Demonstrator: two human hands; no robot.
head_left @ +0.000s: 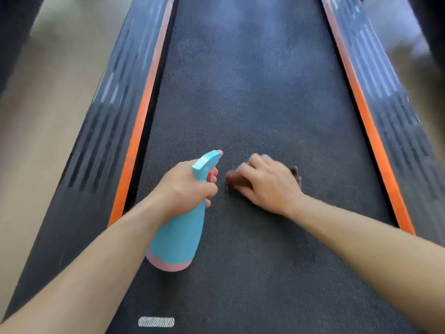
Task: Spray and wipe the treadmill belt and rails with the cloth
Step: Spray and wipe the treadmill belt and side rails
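Note:
The dark textured treadmill belt runs away from me between two rails. My left hand grips the neck of a light-blue spray bottle with a pink base, nozzle pointing forward over the belt. My right hand lies on a small dark brown cloth on the belt, fingers bent over it; the hand is blurred. Most of the cloth is hidden under the hand, with a corner showing at its right.
The left rail and the right rail are dark grey with ribbed grip strips and orange inner edges. Beige floor lies left of the treadmill. A white mesh patch marks the near belt.

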